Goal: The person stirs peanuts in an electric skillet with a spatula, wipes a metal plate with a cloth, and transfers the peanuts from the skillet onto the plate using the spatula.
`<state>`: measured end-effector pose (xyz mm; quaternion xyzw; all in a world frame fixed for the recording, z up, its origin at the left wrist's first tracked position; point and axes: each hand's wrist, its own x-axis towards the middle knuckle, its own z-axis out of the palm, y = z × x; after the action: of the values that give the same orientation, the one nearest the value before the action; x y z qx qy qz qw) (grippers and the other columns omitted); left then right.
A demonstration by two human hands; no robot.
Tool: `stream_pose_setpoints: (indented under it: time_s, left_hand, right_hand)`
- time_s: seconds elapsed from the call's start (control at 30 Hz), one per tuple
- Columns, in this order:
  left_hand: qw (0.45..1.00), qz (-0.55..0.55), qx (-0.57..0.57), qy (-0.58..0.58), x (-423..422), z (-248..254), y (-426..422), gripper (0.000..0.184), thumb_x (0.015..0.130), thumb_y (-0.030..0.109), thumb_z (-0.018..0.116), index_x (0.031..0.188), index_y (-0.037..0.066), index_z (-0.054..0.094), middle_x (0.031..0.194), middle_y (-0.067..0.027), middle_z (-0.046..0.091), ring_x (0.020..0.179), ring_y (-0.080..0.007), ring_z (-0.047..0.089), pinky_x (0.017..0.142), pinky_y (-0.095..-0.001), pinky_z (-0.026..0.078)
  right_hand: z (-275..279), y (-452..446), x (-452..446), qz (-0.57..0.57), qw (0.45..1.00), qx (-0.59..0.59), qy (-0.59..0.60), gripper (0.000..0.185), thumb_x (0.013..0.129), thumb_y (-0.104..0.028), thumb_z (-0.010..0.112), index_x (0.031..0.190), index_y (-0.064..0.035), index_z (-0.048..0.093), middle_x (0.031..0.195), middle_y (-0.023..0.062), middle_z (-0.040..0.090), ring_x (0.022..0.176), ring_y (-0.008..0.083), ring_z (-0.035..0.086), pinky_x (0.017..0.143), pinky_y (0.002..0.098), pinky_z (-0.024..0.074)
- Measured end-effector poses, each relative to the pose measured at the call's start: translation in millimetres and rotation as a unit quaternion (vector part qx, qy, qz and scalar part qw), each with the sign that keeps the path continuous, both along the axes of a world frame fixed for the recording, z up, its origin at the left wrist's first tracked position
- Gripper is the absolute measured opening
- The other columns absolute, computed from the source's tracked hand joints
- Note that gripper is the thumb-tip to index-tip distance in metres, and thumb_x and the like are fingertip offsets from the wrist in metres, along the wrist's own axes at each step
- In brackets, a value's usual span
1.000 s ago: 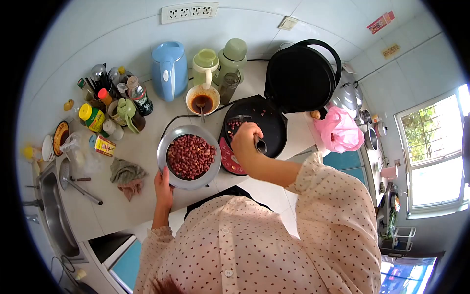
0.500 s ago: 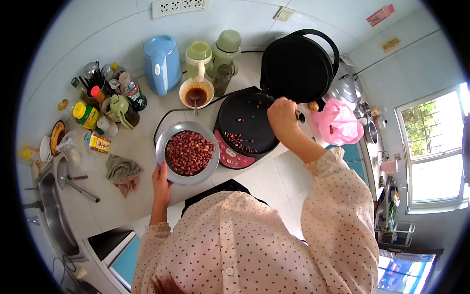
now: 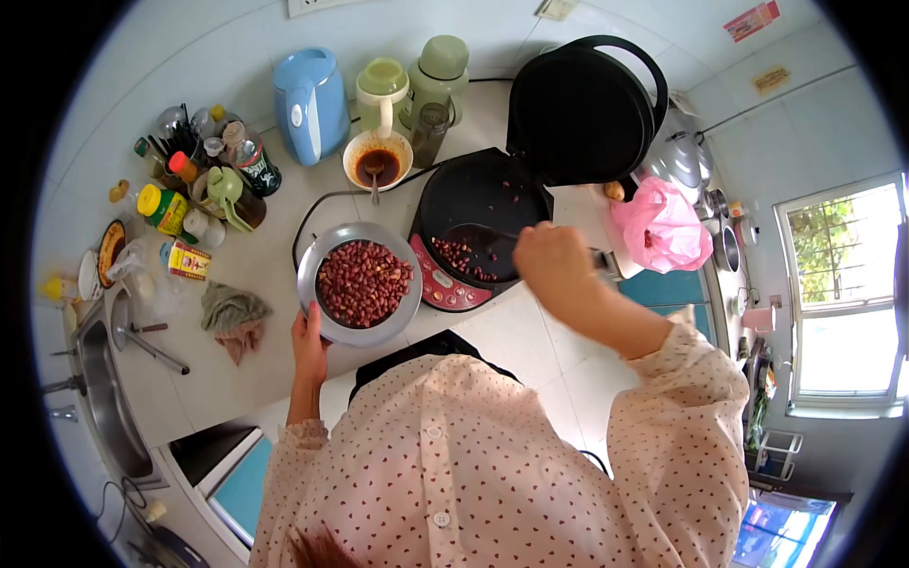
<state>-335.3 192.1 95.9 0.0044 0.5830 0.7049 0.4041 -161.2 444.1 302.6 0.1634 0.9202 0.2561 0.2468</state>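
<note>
My left hand [image 3: 309,346] grips the near-left rim of a metal plate [image 3: 408,312], thumb on top. Red-skinned peanuts [image 3: 365,284] are heaped in it. My right hand [image 3: 554,265] is closed round the handle of a black spatula [image 3: 492,232]. Its dark blade reaches down into the electric griddle [image 3: 464,194], beside a small group of peanuts [image 3: 454,254] at the near side of the pan. A few more peanuts lie scattered farther back. The plate is held just left of the griddle's red control panel [image 3: 450,284].
The griddle's lid [image 3: 582,114] stands open behind. A bowl of brown sauce [image 3: 349,151] with a spoon, a blue kettle [image 3: 311,109] and green flasks line the back. A pink plastic bag [image 3: 660,227] sits right; bottles, a cloth [image 3: 234,317] and a sink [image 3: 102,398] are left.
My right hand has come nearer to me with the spatula, from the back of the griddle to its near right edge. The plate stays beside the griddle. The view has shifted slightly.
</note>
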Motion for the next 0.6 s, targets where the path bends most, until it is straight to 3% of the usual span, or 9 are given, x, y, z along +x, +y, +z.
stream_pose_setpoints:
  time_s: [0.07,0.13,0.23,0.3,0.33,0.6]
  left_hand:
    - [1.0,-0.006,-0.003,0.007,0,-4,-1,0.042,0.091,0.039,0.049,0.116,0.006,0.049,0.101,-0.0014,0.058,0.087,-0.0101,0.056,0.071,-0.0263,0.048]
    - [1.0,-0.003,-0.007,0.002,0,-5,-1,0.041,0.091,0.039,0.049,0.116,0.006,0.049,0.101,-0.0015,0.058,0.087,-0.0103,0.057,0.072,-0.0266,0.048]
    - [1.0,0.0,-0.007,-0.003,1,-9,0,0.041,0.091,0.039,0.049,0.117,0.007,0.049,0.103,-0.0016,0.058,0.088,-0.0106,0.057,0.072,-0.0271,0.048]
    - [1.0,0.003,-0.008,-0.001,3,-8,1,0.041,0.091,0.039,0.049,0.118,0.007,0.048,0.103,-0.0016,0.058,0.088,-0.0107,0.057,0.072,-0.0272,0.048]
    - [1.0,0.003,-0.01,-0.003,3,-7,2,0.042,0.091,0.039,0.049,0.119,0.007,0.048,0.104,-0.0017,0.057,0.089,-0.0109,0.057,0.072,-0.0273,0.048]
    - [1.0,0.009,-0.012,0.0,6,-1,6,0.045,0.091,0.04,0.049,0.121,0.007,0.046,0.108,-0.0028,0.056,0.093,-0.0123,0.056,0.075,-0.0288,0.048]
  right_hand:
    - [28,21,12,-0.107,0.993,-0.048,-0.027,0.01,0.072,-0.009,0.057,0.081,-0.0082,0.062,0.076,0.0072,0.063,0.076,0.0225,0.063,0.06,0.0325,0.0492]
    - [31,55,35,-0.153,0.986,-0.065,0.02,0.015,0.072,-0.005,0.052,0.079,-0.0074,0.064,0.076,0.012,0.064,0.076,0.0276,0.064,0.063,0.0354,0.0503]
    - [16,109,65,-0.117,0.991,-0.061,0.029,0.019,0.074,-0.005,0.051,0.085,-0.0064,0.066,0.073,0.0109,0.064,0.068,0.0248,0.064,0.058,0.0339,0.0503]
    - [18,130,61,-0.392,0.891,-0.222,-0.052,0.023,0.077,-0.007,0.052,0.094,-0.0058,0.066,0.068,0.0095,0.063,0.057,0.0208,0.062,0.051,0.0309,0.049]
    - [11,145,68,-0.445,0.849,-0.283,-0.032,0.025,0.08,-0.01,0.053,0.102,-0.0051,0.065,0.065,0.0088,0.062,0.051,0.0155,0.058,0.047,0.0265,0.0462]
    - [-25,161,78,-0.47,0.765,-0.44,-0.014,0.027,0.083,-0.012,0.052,0.107,-0.0052,0.063,0.067,0.0081,0.062,0.052,0.0125,0.055,0.045,0.0239,0.0436]
